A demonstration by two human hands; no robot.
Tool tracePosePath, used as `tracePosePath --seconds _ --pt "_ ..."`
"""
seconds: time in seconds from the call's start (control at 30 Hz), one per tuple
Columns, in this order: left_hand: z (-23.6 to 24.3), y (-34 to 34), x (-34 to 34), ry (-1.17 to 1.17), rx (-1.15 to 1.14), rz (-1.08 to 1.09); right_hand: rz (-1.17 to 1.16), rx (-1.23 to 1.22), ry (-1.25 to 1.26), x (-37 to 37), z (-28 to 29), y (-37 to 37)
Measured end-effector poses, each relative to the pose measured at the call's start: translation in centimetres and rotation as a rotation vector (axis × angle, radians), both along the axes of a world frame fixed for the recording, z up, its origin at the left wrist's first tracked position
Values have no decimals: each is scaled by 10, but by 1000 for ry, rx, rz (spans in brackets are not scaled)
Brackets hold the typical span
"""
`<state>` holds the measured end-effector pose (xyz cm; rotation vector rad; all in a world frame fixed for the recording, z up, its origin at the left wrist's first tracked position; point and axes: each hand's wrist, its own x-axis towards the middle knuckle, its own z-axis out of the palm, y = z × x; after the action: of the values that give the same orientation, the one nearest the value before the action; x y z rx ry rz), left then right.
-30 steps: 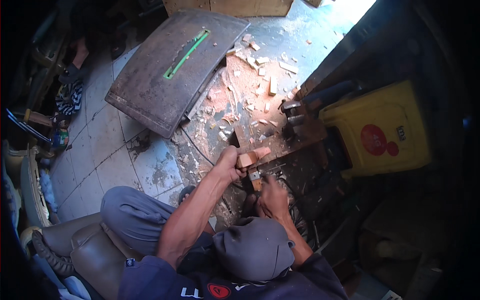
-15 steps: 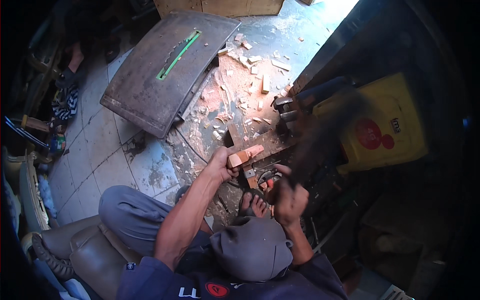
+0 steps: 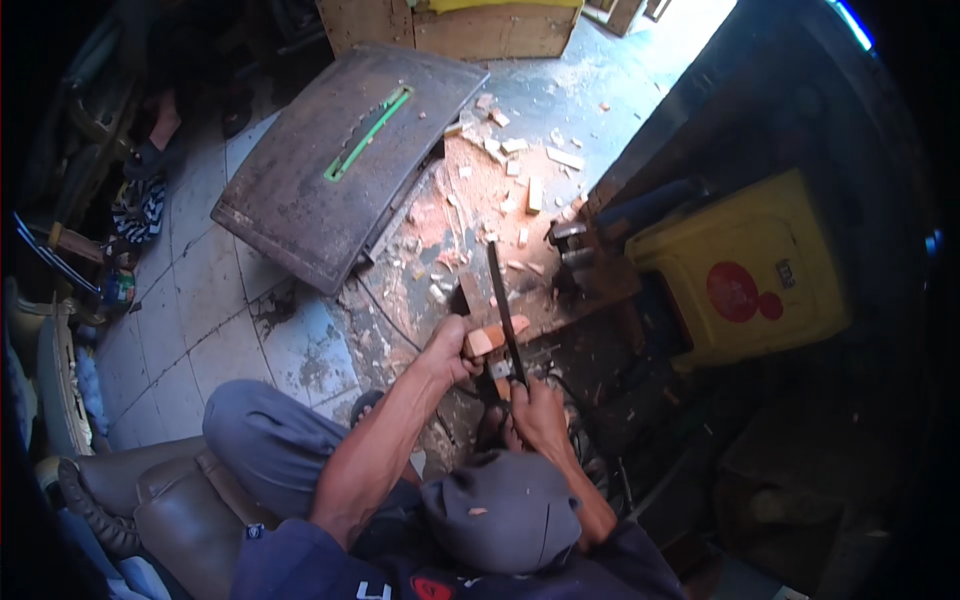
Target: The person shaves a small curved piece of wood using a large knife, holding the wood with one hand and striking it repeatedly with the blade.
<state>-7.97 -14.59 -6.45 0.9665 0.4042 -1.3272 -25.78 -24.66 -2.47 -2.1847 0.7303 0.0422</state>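
My left hand point(image 3: 450, 350) is closed around one end of a short wooden block point(image 3: 483, 343), whose far end is reddish and narrower. My right hand point(image 3: 540, 410) grips a machete point(image 3: 503, 300), seen nearly edge-on as a long dark blade pointing up and away. The blade crosses the far part of the block, apparently against it, though exact contact is hard to tell. Beneath the hands lies a wooden beam point(image 3: 560, 316) with a crosspiece point(image 3: 472, 292). The machete's handle is hidden in my fist.
A table saw point(image 3: 290, 190) with a green slot insert stands at the far left. Wood offcuts point(image 3: 534, 195) and sawdust point(image 3: 475, 185) cover the floor ahead. At right is a yellow plastic stool point(image 3: 800, 260). A metal clamp-like fitting point(image 3: 570, 235) sits on the beam. My foot point(image 3: 510, 432) is close below the hands.
My right hand has swung the machete from a blurred position at the right leftward to the block. The left hand keeps hold of the block. The whole view has shifted slightly.
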Motion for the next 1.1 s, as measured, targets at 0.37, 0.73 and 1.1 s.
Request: tracePosePath --seconds 0.37,0.73,1.1 --pt "19 1 0 29 65 25 -139 81 -414 6 35 0" --pt "5 -14 1 101 141 -69 -359 421 -878 -18 6 9" --pt "-1 -19 0 102 144 0 40 -348 103 -2 -38 -14"
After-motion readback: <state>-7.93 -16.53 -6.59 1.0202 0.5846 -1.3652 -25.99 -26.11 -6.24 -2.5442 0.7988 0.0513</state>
